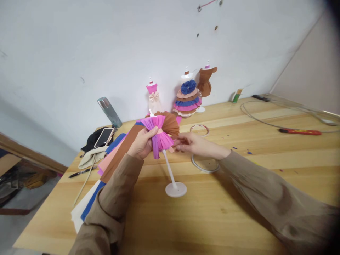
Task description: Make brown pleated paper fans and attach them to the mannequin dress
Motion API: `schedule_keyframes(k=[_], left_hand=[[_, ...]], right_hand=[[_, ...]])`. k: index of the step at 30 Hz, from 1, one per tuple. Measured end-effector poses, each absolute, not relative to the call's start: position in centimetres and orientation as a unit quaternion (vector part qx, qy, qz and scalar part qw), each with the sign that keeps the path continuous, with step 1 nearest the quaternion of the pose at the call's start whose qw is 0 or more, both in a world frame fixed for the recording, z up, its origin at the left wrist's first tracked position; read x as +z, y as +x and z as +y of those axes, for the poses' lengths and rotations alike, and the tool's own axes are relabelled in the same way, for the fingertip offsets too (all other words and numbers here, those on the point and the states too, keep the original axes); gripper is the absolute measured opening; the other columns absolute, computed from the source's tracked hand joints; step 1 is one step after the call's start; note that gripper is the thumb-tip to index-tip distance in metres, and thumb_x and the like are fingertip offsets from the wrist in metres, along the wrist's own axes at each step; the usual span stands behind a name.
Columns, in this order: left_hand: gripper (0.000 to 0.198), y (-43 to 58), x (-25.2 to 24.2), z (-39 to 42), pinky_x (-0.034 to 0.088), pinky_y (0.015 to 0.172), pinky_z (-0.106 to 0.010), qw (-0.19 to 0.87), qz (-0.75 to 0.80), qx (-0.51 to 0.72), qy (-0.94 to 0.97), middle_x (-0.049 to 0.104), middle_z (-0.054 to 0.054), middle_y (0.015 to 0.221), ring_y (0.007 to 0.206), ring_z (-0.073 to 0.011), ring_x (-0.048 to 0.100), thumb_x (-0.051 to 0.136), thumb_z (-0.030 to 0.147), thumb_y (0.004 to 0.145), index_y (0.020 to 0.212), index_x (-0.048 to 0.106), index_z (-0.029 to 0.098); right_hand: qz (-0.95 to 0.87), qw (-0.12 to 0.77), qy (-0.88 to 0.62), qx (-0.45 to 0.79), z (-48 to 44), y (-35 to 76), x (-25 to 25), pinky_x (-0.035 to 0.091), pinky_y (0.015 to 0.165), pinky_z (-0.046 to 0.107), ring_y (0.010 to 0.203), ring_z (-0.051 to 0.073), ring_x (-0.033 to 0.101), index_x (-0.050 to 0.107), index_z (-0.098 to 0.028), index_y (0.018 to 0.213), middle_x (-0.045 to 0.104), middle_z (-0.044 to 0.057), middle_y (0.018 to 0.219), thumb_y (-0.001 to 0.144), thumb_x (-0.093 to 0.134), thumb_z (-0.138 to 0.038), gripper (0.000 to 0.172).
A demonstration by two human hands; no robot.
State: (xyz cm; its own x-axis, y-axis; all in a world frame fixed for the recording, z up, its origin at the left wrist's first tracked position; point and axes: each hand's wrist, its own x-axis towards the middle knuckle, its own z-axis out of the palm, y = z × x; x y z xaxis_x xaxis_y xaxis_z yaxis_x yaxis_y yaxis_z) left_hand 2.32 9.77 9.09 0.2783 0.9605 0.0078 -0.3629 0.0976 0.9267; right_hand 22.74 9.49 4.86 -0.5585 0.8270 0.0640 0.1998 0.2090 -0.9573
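A small dress-form stand with a round white base [176,190] is tilted on the table. Pleated crepe paper in pink [165,141], purple and brown [170,124] wraps its body. My left hand [143,141] is closed round the left side of this mini mannequin, thumb on the paper near a peach band at the waist. At the right edge of the skirt is my right hand [191,144], its fingers pinched together by a peach scrap of paper [172,149]. What lies between those fingertips is too small to make out.
Behind stand three dressed mini mannequins, one with a tiered skirt [187,102]. Layered crepe paper sheets [117,156] lie left, near a phone [104,137] and a flask [110,112]. Rings [205,165], a red-handled cutter [300,131], a cable and a glue stick [237,95] are right.
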Motion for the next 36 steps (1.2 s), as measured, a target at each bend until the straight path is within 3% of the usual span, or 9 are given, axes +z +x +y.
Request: schedule_keyframes(k=[4,12,22,26,30,34,36], left_hand=[[0.041,3.4,7.0,9.9,0.051,0.061,-0.028,0.683,0.346,0.468,0.441,0.065,-0.002,0.068,0.06,-0.0145,0.062,0.086,0.036,0.06,0.082,0.061,0.013],[0.039,4.9,4.0,10.0,0.052,0.065,-0.027,0.721,0.358,0.445,0.392,0.067,-0.001,0.071,0.062,-0.0135,0.063,0.084,0.03,0.064,0.094,0.065,0.013],[0.034,5.4,4.8,9.1,0.048,0.068,-0.026,0.706,0.364,0.456,0.402,0.064,0.0,0.066,0.061,-0.012,0.059,0.083,0.033,0.065,0.085,0.064,0.013],[0.036,5.6,6.9,7.9,0.045,0.076,-0.028,0.644,0.328,0.515,0.46,0.062,0.001,0.073,0.068,-0.0123,0.058,0.081,0.034,0.066,0.09,0.065,0.013],[0.04,5.4,9.1,6.2,0.047,0.079,-0.03,0.577,0.324,0.529,0.531,0.065,-0.002,0.081,0.076,-0.0155,0.059,0.079,0.035,0.068,0.099,0.065,0.013],[0.042,4.9,11.1,4.6,0.05,0.082,-0.033,0.459,0.362,0.554,0.593,0.069,-0.005,0.089,0.085,-0.021,0.063,0.083,0.028,0.06,0.096,0.067,0.013],[0.05,4.7,11.8,4.1,0.051,0.083,-0.034,0.402,0.376,0.581,0.599,0.07,-0.005,0.091,0.088,-0.0236,0.064,0.085,0.023,0.051,0.097,0.068,0.014]], right_hand=[[-0.67,0.348,-0.378,0.536,10.2,22.7,4.0,0.052,0.069,0.03,0.073,0.016,0.063,0.056,-0.015,0.089,0.069,0.006,0.084,0.07,0.064,-0.021,0.022],[-0.599,0.4,-0.365,0.589,10.8,22.7,3.0,0.047,0.098,0.035,0.105,0.021,0.065,0.061,-0.016,0.095,0.072,0.007,0.106,0.054,0.048,-0.006,0.045],[-0.528,0.475,-0.314,0.63,10.5,22.0,3.3,0.045,0.105,0.041,0.125,0.024,0.055,0.061,-0.022,0.117,0.067,0.006,0.125,0.046,0.044,-0.006,0.075],[-0.517,0.537,-0.233,0.624,9.9,22.0,4.6,0.044,0.107,0.041,0.13,0.024,0.051,0.062,-0.026,0.119,0.061,0.002,0.134,0.053,0.054,-0.002,0.07],[-0.535,0.567,-0.21,0.59,8.3,22.0,7.2,0.047,0.105,0.044,0.128,0.025,0.053,0.056,-0.03,0.129,0.055,0.002,0.141,0.068,0.068,-0.012,0.064],[-0.541,0.585,-0.223,0.561,7.1,22.3,9.0,0.051,0.097,0.041,0.118,0.023,0.06,0.057,-0.03,0.129,0.063,0.004,0.131,0.074,0.07,-0.018,0.057],[-0.558,0.575,-0.24,0.549,7.0,22.5,9.1,0.052,0.092,0.039,0.109,0.022,0.064,0.066,-0.025,0.115,0.07,0.005,0.117,0.073,0.072,-0.02,0.043]])
